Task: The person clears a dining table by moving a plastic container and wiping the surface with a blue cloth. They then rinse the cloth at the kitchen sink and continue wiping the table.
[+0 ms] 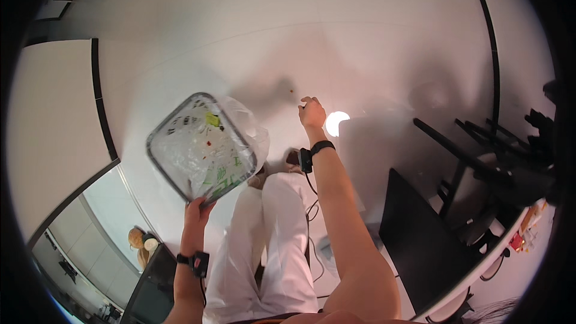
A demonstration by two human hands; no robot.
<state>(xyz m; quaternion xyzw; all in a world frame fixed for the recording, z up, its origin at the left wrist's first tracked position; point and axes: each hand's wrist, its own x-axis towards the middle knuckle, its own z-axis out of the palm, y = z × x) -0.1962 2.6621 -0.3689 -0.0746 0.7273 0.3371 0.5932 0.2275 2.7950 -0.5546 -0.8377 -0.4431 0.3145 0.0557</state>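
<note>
My left hand (198,212) grips the near corner of a square waste bin's rim (157,168). The bin is tilted so that its inside faces me. A translucent plastic bag (186,150) with green and dark print lines it and hangs over the right side. Inside lie a yellow-green scrap (212,119) and several small reddish-brown bits. My right hand (312,112) reaches out over the pale floor with its fingers curled. A dark spot shows between thumb and fingers; whether it is a held thing is unclear. Just beyond the fingertips lies a small orange-brown crumb (291,91).
To my right stand a large dark panel (418,238), black chair legs (454,144) and a white table edge (477,270). Round light glare (337,123) shows beside my right wrist. A cable (310,234) runs along my legs. Dark trim (103,108) borders the left.
</note>
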